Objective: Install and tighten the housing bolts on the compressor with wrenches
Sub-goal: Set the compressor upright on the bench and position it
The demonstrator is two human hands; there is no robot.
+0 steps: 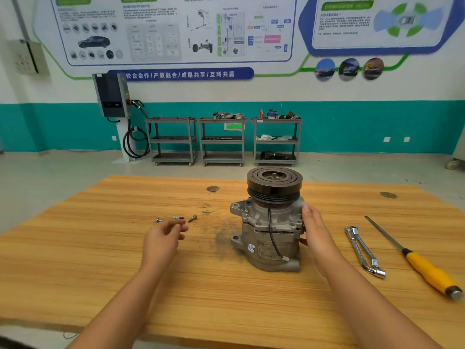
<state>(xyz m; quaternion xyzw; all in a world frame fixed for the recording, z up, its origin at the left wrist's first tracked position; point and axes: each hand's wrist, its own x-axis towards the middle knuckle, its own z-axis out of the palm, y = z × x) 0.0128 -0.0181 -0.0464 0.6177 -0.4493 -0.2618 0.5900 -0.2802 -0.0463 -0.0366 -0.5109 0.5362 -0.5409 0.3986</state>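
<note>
Both forearms come in over the near edge of the wooden tabletop (pixel 226 298). Left hand (pixel 163 238): hovering left of centre, fingers loosely curled, holding nothing, fingertips just short of the bolts (pixel 178 217). Three bolts counted, lying loose in a short row, well apart from the compressor (pixel 266 222). Right hand (pixel 315 230): resting flat against the right side of the compressor. The one finger that shows lies straight up the housing; the other fingers are hidden behind it. Compressor stands upright near the middle of the tabletop, dark grooved pulley (pixel 274 180) on top, a black wire (pixel 271 230) running down its front. Grey smudge (pixel 221 235) on the wood just left of its base. Toward the right edge: two metal wrenches (pixel 362 250) lying side by side, touching, and beyond them a long yellow-handled tool (pixel 425 268), handle toward the near right corner. Past the far edge, on the floor against the teal-banded wall: three grey shelf carts (pixel 222 141), the middle and right ones carrying parts on top. A dark wall-mounted box (pixel 112 95) with a coiled cable hangs left of them. Posters above.
</note>
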